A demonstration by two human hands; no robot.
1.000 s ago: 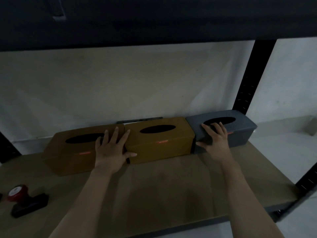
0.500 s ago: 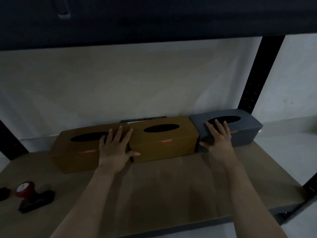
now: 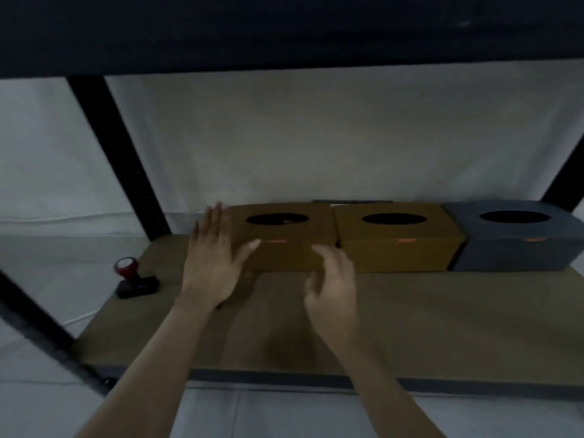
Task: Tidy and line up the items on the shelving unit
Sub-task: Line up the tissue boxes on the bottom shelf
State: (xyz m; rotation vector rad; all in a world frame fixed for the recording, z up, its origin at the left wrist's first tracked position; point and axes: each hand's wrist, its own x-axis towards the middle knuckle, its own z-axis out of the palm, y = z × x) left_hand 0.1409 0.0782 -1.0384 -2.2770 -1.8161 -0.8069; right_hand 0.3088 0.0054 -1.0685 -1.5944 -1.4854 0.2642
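The left brown box (image 3: pixel 284 248), middle brown box (image 3: pixel 398 248) and grey box (image 3: pixel 512 245) stand flush along the back of the shelf (image 3: pixel 442 327), the left hand (image 3: pixel 215 263) flat against the first box's end, the right hand (image 3: pixel 331 289) loosely curled and empty before it; only the stamp (image 3: pixel 134 279) seems unplaced.

Left hand (image 3: pixel 210 267) flat at left brown box (image 3: pixel 284 248); right hand (image 3: pixel 333 289) blurred.

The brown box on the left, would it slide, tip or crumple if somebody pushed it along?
The left brown box would probably slide rather than tip: it sits low and wide, flat on the wooden shelf. It looks like cardboard, so likely light. Its top, cut by an oval opening, might dent under firm pressure.
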